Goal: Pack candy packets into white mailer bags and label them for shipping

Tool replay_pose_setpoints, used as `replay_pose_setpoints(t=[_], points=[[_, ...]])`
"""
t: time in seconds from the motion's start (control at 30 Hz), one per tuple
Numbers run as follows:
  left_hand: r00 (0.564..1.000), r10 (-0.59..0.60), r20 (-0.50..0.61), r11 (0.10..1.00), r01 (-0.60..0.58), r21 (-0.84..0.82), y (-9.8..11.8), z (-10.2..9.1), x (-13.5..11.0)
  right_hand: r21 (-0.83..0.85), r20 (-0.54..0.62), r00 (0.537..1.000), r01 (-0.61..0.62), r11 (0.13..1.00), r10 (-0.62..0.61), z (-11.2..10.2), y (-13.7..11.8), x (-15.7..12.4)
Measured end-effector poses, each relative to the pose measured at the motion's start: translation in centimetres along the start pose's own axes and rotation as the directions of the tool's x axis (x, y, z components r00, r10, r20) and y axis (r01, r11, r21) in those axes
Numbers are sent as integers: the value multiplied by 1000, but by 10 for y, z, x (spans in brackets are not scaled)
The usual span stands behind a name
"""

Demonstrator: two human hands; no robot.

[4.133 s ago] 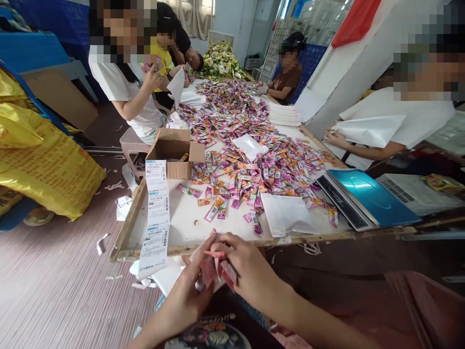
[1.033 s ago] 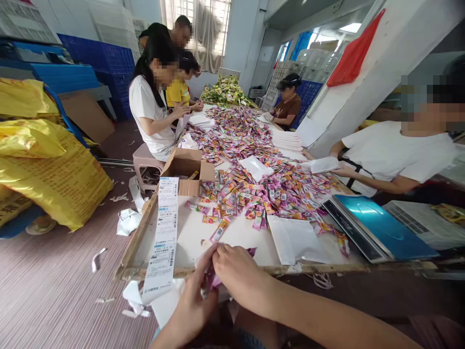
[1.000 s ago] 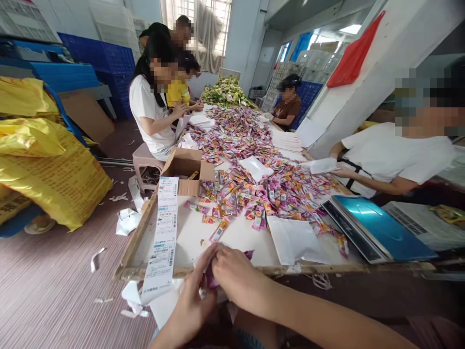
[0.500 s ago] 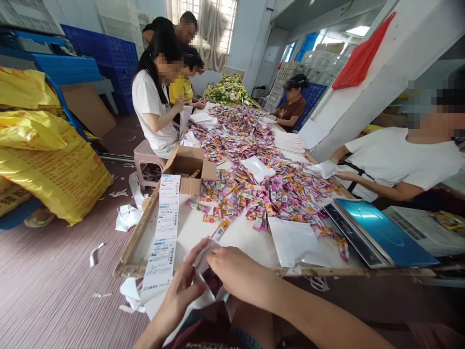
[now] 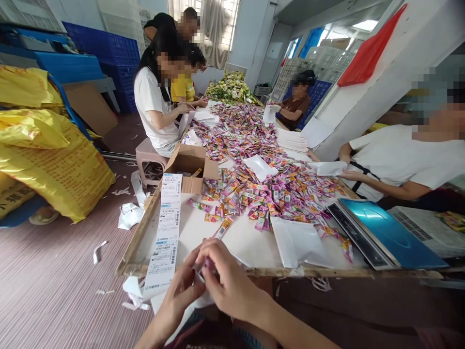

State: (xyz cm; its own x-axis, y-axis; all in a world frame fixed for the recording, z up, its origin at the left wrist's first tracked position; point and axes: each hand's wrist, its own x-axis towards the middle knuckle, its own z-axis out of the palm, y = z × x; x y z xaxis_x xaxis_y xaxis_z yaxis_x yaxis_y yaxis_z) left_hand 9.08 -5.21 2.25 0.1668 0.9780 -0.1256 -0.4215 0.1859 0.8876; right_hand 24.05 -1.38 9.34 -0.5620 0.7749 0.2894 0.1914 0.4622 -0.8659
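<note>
Low at the table's front edge, my left hand (image 5: 180, 290) is closed on a white plastic mailing bag (image 5: 205, 299). My right hand (image 5: 229, 283) curls over the top of the same bag, fingers bent and pinching at its mouth. A bit of purple shows between the fingers; most of the bag is hidden behind both hands. Just beyond lies a single candy-like sachet (image 5: 223, 227), in front of a heap of purple and orange sachets (image 5: 250, 194). Left of my hands, a strip of printed shipping labels (image 5: 167, 232) hangs over the table edge.
An open cardboard box (image 5: 191, 185) stands at the table's left side. A flat white bag (image 5: 296, 242) lies to the right, beside a blue-topped scale (image 5: 385, 232). Several co-workers sit or stand around the table (image 5: 134, 252). Yellow sacks (image 5: 54, 160) stand at far left.
My right hand has drawn up and back to the bag's mouth, meeting my left fingers; the bag's opening is now covered. A co-worker at the back right has raised a white bag.
</note>
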Motion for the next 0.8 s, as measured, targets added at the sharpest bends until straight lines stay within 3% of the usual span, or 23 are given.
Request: replay_pose_setpoints(t=[0.07, 0.13, 0.2, 0.27, 0.37, 0.43, 0.53, 0.63, 0.73, 0.8], points=[[1000, 5, -12, 1000, -5, 15, 0, -3, 0, -52, 59, 997, 53, 997, -50, -6, 10, 2], [1000, 10, 6, 1000, -10, -3, 0, -4, 0, -138, -30, 998, 52, 989, -57, -24, 33, 15], [999, 4, 33, 1000, -4, -12, 1, -4, -1, -307, -171, 985, -51, 951, -3, -47, 73, 33], [999, -7, 49, 1000, 7, 11, 1, -3, -3, -513, -194, 969, -234, 826, 153, -62, 124, 50], [998, -15, 56, 999, 12, 52, 0, -1, -7, -590, -179, 953, -302, 749, 243, -68, 193, 63], [999, -4, 51, 997, 1, 72, 0, -1, -8, -622, -177, 949, -313, 717, 261, -67, 219, 63], [999, 5, 34, 997, -8, 78, 1, -1, -7, -669, -192, 946, -320, 671, 260, -67, 228, 56], [999, -14, 32, 998, 12, 62, 2, -1, -3, -687, -180, 958, -284, 669, 223, -64, 217, 45], [999, -25, 28, 998, 23, 66, 2, -1, -2, -704, 20, 983, -115, 701, 182, -50, 203, 30], [1000, -20, 22, 997, 18, 78, 1, -1, -2, -716, 162, 971, -6, 698, 175, -39, 197, 23]])
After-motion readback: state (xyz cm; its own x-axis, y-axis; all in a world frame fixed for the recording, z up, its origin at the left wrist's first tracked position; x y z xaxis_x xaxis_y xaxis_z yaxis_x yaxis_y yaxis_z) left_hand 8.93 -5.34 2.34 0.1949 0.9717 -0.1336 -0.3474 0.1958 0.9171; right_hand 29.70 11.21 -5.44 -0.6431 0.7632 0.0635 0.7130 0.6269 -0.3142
